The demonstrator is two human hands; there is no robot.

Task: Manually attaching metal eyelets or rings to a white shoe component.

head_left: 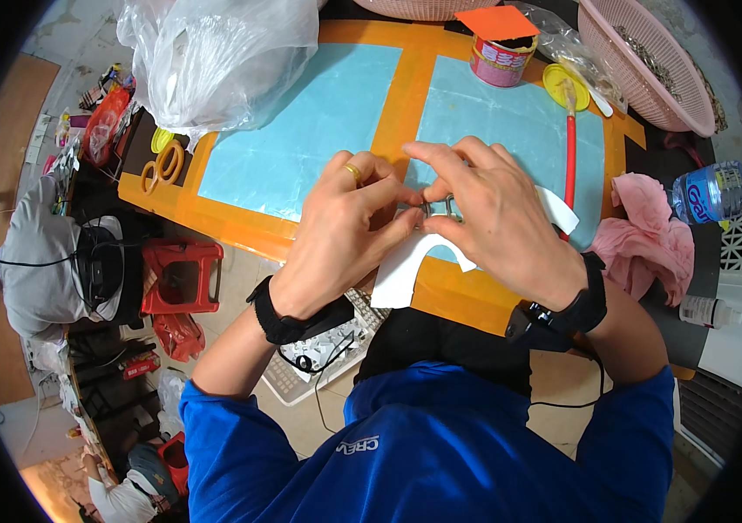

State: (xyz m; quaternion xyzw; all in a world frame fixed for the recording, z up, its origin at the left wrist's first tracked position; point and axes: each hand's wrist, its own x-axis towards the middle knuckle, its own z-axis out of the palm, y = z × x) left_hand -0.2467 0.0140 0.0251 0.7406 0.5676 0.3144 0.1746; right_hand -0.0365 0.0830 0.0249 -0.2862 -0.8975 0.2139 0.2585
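Note:
Over the near side of the table, my left hand [342, 222] and my right hand [503, 216] meet, fingers pinched together. Between the fingertips sits a small metal buckle-like piece [446, 207], partly covered by them. Under it a curved white strip [395, 277] hangs toward the table's front edge. White material [556, 212] also shows beyond my right hand, and whether it is the same strip is hidden. Both hands seem closed on the metal piece. A ring is on my left hand, and each wrist wears a black band.
Blue sheeting [301, 131] edged with orange tape covers the table. Around it are a white plastic bag [223, 70], scissors [164, 166], an open tin [500, 61], a red-handled brush [570, 157], a pink cloth [645, 231], a bottle [715, 193] and a pink basket [641, 65]. Below stands a crate [288, 379].

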